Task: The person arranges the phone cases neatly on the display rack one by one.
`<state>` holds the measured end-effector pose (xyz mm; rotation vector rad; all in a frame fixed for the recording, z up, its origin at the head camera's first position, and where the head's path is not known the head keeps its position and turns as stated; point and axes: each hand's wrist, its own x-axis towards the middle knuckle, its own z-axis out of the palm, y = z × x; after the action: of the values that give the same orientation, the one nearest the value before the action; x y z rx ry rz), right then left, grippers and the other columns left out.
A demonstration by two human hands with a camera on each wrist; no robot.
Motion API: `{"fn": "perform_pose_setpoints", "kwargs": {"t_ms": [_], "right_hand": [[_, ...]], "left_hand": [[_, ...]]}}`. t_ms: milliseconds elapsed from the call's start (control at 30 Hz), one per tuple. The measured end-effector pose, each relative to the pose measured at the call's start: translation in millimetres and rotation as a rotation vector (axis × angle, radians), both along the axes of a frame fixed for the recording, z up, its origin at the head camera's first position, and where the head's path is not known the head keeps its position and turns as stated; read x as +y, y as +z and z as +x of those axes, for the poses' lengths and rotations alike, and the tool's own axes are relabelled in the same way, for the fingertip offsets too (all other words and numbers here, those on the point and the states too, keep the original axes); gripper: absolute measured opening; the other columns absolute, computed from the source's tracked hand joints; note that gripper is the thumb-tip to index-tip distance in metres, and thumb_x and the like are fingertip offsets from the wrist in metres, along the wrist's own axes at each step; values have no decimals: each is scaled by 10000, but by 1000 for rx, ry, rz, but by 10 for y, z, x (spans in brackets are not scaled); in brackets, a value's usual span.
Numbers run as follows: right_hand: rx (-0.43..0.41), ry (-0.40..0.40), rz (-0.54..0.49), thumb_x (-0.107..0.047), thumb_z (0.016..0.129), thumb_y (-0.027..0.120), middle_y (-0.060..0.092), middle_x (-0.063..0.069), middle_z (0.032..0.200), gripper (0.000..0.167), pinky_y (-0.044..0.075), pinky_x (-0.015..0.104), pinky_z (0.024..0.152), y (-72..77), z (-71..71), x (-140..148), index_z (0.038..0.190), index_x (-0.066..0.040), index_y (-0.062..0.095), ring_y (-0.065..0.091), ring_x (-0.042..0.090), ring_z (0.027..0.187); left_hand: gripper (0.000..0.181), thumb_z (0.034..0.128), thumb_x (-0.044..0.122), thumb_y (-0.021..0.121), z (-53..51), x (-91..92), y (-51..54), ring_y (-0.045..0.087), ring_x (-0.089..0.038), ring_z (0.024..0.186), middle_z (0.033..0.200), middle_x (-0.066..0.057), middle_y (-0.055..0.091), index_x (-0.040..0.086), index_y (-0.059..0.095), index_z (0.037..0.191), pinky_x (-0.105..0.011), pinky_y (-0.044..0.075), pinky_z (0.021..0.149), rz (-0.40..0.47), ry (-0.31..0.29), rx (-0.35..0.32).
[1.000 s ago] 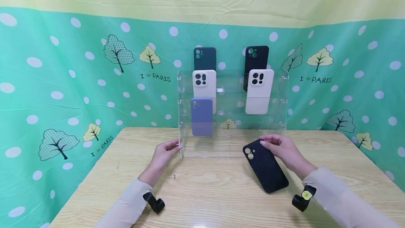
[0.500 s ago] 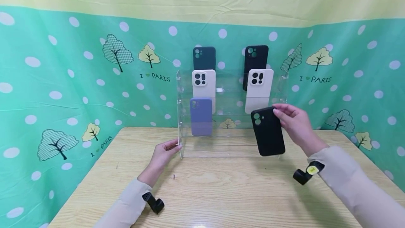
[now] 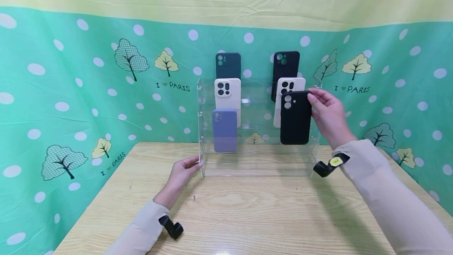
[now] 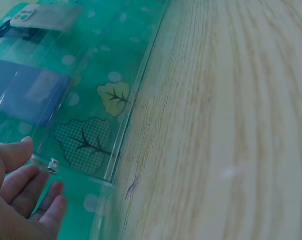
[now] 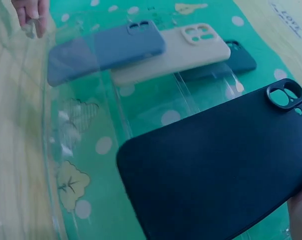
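Note:
My right hand (image 3: 330, 115) pinches a black phone case (image 3: 295, 127) by its upper right corner. The case hangs nearly upright before the right side of a clear stepped display rack (image 3: 258, 164), overlapping a white phone case (image 3: 277, 115) behind it. In the right wrist view the black phone case (image 5: 205, 165) fills the foreground; only a bit of the hand shows. At the rack's left side panel, my left hand (image 3: 183, 173) grips the edge low down. The left wrist view shows that hand (image 4: 23, 200) with thumb and fingers about the panel's edge.
On the rack's left stand a lavender-blue case (image 3: 225, 131), a white case (image 3: 227, 101) and a dark green case (image 3: 228, 66), tier above tier. Another black case (image 3: 285, 64) stands at the top right. A wooden table (image 3: 230, 215) bears the rack; a patterned cloth (image 3: 148, 101) hangs behind.
My right hand has lifted the black phone case from near the tabletop up to the rack, and the case has turned from slanted to nearly upright. The left hand has stayed put.

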<state>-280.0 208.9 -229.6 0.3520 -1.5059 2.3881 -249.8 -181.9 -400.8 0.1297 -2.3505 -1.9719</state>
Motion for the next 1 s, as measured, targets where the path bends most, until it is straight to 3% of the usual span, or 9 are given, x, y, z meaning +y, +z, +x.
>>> {"fn": "perform_pose_setpoints", "kwargs": {"t_ms": [433,800,1000], "right_hand": [[52,-107,-91,-60,830,689,643,33,867,174,529,203,635,4,-280,-19,999,-36,662,587,127,802],[-10,-127,-28,-58,869,652,620,-11,834,111,481,149,559,-224,-336,-50,978,-79,656,549,91,737],[-88,-238,52,-110,866,675,626,-36,859,102,435,128,526,-375,-335,-85,966,-131,666,522,74,721]], "left_hand": [[383,857,104,683,5,-3,-15,612,-262,1088,1200,-186,621,-23,595,1207,-327,497,938,-9,-2,10],[383,862,103,679,19,-6,-4,610,-250,1088,1208,-181,617,-22,590,1213,-307,499,933,-7,0,4],[379,859,96,675,11,-4,-1,605,-264,1096,1209,-178,617,-12,591,1213,-328,490,948,-7,0,-4]]}}
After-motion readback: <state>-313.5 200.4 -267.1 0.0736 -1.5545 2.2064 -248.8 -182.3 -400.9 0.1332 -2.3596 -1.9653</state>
